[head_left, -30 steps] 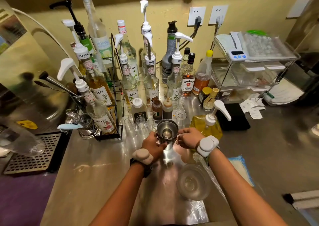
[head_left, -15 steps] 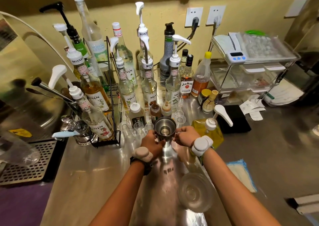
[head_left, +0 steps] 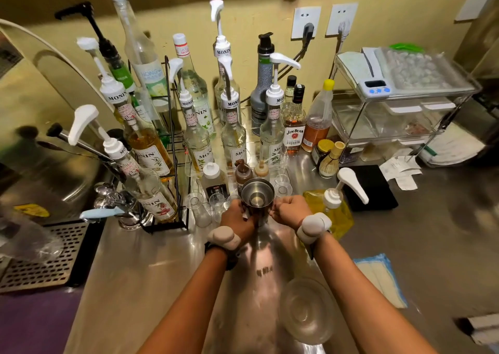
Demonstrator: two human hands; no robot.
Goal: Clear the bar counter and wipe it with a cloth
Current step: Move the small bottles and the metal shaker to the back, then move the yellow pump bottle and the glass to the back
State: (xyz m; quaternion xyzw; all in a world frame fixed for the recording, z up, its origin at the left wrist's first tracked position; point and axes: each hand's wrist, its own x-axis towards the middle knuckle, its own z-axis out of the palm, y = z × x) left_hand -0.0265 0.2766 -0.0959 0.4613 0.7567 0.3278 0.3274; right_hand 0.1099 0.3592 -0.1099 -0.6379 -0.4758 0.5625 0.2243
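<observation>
While left hand (head_left: 237, 216) and right hand (head_left: 291, 209) clasp, metal cup (head_left: 258, 191) between fingers (head_left: 276, 211)

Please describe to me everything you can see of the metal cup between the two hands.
The metal cup is shiny steel, round, upright, its open mouth up. A smaller round metal piece seems nested inside. The left hand and the right hand grip its sides. It is just in front of the small squeeze bottles; whether its base rests on the counter is hidden.
</observation>
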